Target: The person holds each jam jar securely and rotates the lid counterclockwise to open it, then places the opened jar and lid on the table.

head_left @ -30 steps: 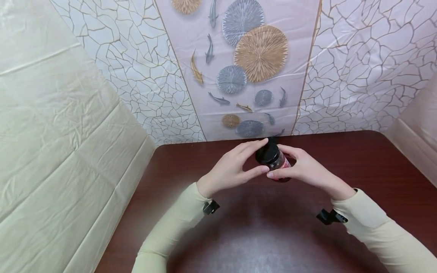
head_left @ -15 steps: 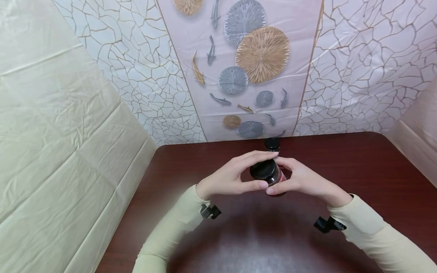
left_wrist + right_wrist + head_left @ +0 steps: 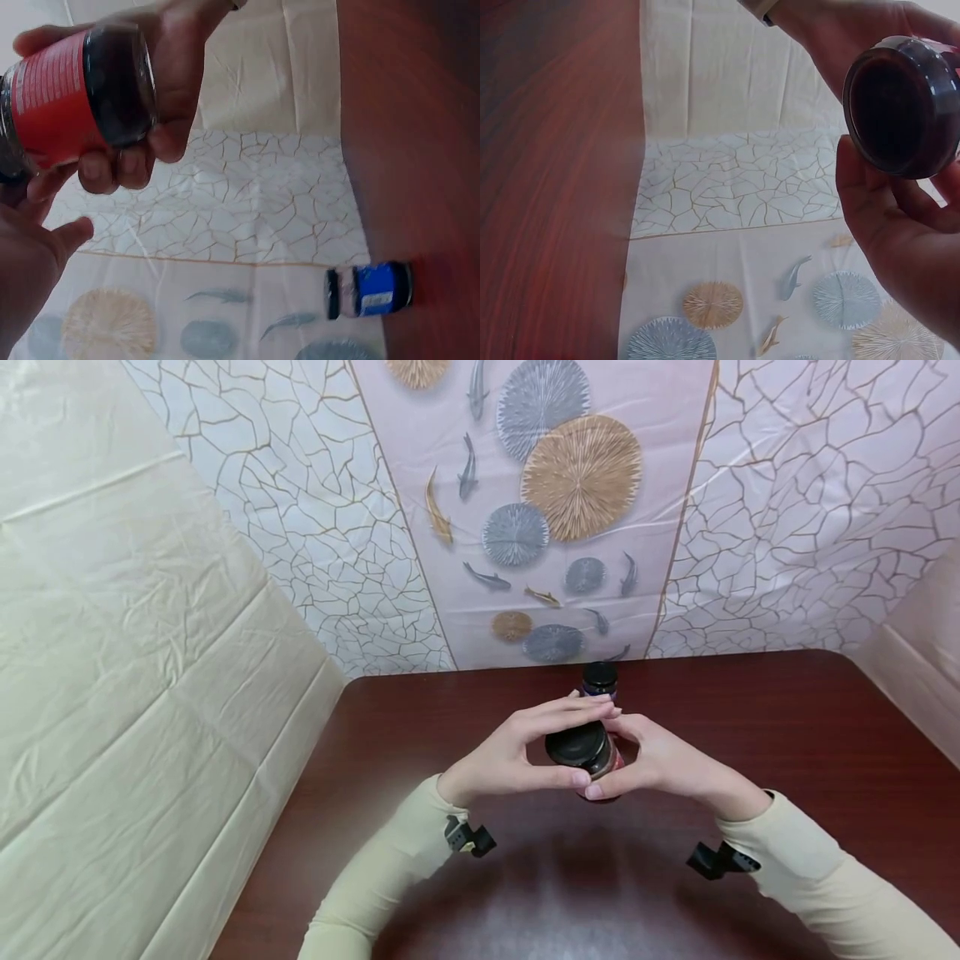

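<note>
Fingers clamped on both sides: I see the left hand curled round the black lid and the right hand wrapped on the body of the red-labelled jar. And there it goes: over the last second the pair has drawn the jar toward six o'clock in my head view, uncovering a second jar just past it at twelve. For the work in hand, I read that as a secure two-handed hold. The jar hangs above the worktop, its lid tipped toward eleven.

Switching views: the head camera hides most of the red label; the left wrist shows it broadly, plus the second jar's blue label. The right wrist gives me the held jar's dark underside, but no second jar.
</note>
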The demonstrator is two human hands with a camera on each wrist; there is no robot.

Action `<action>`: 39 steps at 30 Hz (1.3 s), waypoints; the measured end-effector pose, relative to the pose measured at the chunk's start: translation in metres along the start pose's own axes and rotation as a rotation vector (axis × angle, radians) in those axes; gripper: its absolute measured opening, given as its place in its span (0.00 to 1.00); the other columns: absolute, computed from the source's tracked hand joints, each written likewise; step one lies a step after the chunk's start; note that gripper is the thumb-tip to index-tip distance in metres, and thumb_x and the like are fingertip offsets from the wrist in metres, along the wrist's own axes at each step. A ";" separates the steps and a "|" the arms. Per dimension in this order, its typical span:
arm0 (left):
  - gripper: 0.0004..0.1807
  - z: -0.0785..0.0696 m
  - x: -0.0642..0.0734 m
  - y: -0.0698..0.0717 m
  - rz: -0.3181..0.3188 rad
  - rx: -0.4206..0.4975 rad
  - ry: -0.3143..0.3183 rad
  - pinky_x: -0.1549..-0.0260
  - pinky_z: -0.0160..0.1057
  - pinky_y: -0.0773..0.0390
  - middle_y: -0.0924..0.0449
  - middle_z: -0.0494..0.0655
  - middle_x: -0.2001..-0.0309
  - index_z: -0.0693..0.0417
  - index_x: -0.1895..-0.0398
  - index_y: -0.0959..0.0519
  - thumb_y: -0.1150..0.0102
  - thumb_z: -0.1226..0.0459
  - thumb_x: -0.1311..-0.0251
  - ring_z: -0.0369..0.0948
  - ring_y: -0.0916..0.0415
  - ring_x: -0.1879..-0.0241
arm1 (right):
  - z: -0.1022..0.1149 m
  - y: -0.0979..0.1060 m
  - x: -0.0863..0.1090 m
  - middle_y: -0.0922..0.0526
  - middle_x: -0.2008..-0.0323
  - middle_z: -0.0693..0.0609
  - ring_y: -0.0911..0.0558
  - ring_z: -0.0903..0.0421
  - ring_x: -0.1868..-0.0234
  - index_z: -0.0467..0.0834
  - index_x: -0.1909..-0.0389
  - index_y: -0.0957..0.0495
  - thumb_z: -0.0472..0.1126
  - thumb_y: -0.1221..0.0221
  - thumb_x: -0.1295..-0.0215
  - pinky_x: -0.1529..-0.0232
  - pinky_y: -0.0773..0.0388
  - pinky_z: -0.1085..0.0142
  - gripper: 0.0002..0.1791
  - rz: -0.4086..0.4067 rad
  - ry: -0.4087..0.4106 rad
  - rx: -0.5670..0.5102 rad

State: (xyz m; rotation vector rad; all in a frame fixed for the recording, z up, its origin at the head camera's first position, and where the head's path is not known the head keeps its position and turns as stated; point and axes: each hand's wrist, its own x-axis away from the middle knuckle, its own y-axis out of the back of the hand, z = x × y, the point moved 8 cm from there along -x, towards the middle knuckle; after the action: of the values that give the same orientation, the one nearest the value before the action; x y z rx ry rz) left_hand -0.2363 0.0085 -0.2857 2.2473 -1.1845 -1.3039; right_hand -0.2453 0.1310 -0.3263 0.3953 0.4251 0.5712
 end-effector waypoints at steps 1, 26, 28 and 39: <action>0.39 0.001 0.000 0.000 -0.011 0.012 0.001 0.25 0.51 0.50 0.32 0.55 0.29 0.69 0.31 0.31 0.26 0.71 0.46 0.44 0.41 0.26 | -0.001 0.001 0.000 0.16 0.57 0.52 0.21 0.59 0.58 0.40 0.49 0.19 0.39 0.25 0.51 0.58 0.23 0.69 0.26 -0.012 -0.010 0.006; 0.33 0.020 0.003 0.002 -0.218 0.071 0.039 0.24 0.51 0.53 0.31 0.59 0.31 0.71 0.31 0.32 0.35 0.77 0.41 0.47 0.46 0.24 | -0.001 0.008 0.000 0.19 0.56 0.50 0.22 0.57 0.61 0.47 0.43 0.21 0.37 0.24 0.48 0.62 0.24 0.70 0.30 -0.218 -0.002 0.031; 0.33 0.021 0.003 0.001 -0.237 0.056 0.044 0.24 0.52 0.54 0.31 0.59 0.31 0.70 0.31 0.32 0.35 0.77 0.41 0.47 0.46 0.24 | -0.001 0.009 0.000 0.20 0.56 0.51 0.23 0.57 0.61 0.48 0.44 0.20 0.37 0.24 0.47 0.63 0.25 0.70 0.28 -0.240 0.005 0.044; 0.31 0.031 0.004 0.004 -0.357 0.060 0.073 0.24 0.50 0.56 0.25 0.57 0.36 0.67 0.31 0.30 0.36 0.75 0.39 0.47 0.46 0.24 | -0.001 0.012 -0.001 0.19 0.53 0.53 0.23 0.59 0.62 0.47 0.44 0.18 0.38 0.24 0.46 0.63 0.24 0.75 0.27 -0.388 0.004 0.123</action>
State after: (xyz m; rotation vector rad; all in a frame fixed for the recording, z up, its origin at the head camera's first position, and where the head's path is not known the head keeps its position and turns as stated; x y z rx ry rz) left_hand -0.2626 0.0077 -0.3028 2.6143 -0.8319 -1.3053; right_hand -0.2524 0.1401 -0.3211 0.4159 0.5272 0.1689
